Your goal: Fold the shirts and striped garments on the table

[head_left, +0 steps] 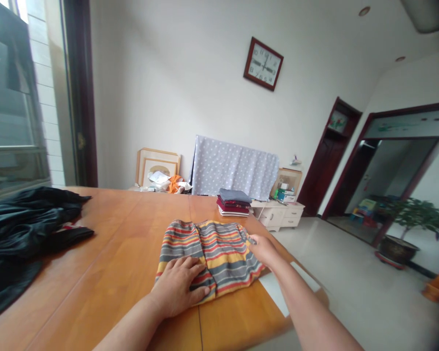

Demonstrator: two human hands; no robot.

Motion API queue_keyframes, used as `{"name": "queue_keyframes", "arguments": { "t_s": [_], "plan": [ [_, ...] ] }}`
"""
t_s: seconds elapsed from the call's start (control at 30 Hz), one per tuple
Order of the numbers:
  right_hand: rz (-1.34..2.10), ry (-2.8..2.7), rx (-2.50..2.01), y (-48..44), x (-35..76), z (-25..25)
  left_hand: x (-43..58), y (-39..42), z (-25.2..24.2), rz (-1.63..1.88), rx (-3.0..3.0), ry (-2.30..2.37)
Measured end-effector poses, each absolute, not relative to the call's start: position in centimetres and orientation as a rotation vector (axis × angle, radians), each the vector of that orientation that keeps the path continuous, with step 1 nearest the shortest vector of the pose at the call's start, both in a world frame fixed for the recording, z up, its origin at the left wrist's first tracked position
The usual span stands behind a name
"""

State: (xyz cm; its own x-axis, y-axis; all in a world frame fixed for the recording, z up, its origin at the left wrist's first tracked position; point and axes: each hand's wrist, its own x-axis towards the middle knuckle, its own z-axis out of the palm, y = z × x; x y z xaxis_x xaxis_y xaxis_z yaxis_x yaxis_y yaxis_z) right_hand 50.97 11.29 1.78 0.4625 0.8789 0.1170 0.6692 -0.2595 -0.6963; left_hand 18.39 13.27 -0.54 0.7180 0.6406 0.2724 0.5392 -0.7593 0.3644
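Note:
A folded piece of striped cloth point(208, 256), banded in grey, yellow, red and white, lies on the wooden table point(109, 258). My left hand point(177, 287) rests flat on its near part with the fingers spread. My right hand point(263, 249) is at the cloth's far right edge, and its fingertips pinch a fold there. Both forearms reach in from the bottom of the view. Beyond the cloth stands a neat stack of folded dark and red clothes point(234, 202). A rumpled black garment point(25, 229) lies at the table's left side.
The table's right edge runs close to my right arm, with a tiled floor point(351, 273) beyond it. Past the far edge are a white low cabinet point(278, 214), a polka-dot cloth point(234, 165) and framed pictures point(157, 168). A potted plant point(398, 234) stands at right.

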Motion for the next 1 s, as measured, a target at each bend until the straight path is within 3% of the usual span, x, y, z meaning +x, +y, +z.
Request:
{"name": "queue_keyframes", "arguments": {
  "t_s": [0.2, 0.47, 0.8, 0.9, 1.0],
  "plan": [
    [-0.158, -1.986, -2.08, 9.6, 44.3, 1.1, 18.5, 13.5, -1.0, 0.554, 2.698, 0.945],
    [-0.129, -2.04, -2.246, 8.9, 42.9, 1.6, 18.4, 13.4, -1.2, 0.526, 2.743, 0.955],
    [-0.172, -1.863, -2.099, 8.9, 42.3, 1.9, 18.3, 13.4, -1.2, 0.562, 2.742, 0.95],
    [-0.002, -1.693, -1.98, 9.6, 43.1, 0.7, 18.3, 13.3, -1.1, 0.555, 2.742, 0.954],
    [0.502, -1.25, -1.812, 11.0, 44.3, -0.2, 18.3, 13.3, -1.1, 0.54, 2.745, 0.96]
  ]
}}
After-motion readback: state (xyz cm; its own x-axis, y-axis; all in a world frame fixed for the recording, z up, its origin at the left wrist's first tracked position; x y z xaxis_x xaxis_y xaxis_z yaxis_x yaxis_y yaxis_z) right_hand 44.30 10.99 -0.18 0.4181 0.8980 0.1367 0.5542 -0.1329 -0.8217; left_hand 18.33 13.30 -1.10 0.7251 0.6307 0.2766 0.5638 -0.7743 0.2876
